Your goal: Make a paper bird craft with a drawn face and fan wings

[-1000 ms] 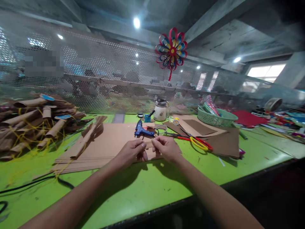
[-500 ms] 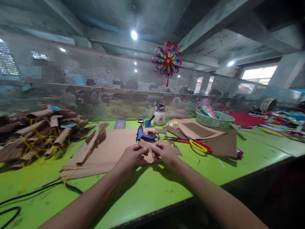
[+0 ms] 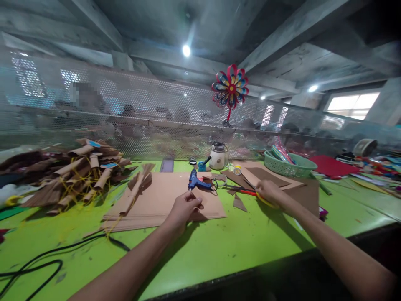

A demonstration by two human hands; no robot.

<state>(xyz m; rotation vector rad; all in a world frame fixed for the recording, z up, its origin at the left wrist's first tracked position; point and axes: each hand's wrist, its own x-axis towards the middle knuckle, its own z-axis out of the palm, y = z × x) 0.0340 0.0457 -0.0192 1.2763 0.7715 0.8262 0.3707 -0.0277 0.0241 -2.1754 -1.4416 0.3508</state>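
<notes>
My left hand (image 3: 185,209) is closed in a pinch over the stack of brown paper sheets (image 3: 166,188); what lies between its fingertips is too small to make out. Just beyond it a blue glue gun (image 3: 199,184) rests on the stack. My right hand (image 3: 267,192) has its fingers closed on the handles of the scissors (image 3: 266,201), which are red and yellow and lie by the brown sheets at the right. A small dark brown paper scrap (image 3: 239,203) lies between my hands. A rolled brown paper piece (image 3: 134,194) sits on the stack's left side.
Tied brown paper rolls (image 3: 90,167) are heaped at the left, with a black cable (image 3: 53,255) in front. Behind stand a white jar (image 3: 217,158) and a blue bottle (image 3: 202,167). A green basket (image 3: 290,167) is at the right; a paper flower (image 3: 231,88) hangs above the mesh partition.
My right hand has moved away from my left hand to the right and closed on the scissors. My left hand stays pinched over the stack. The view has shifted a little.
</notes>
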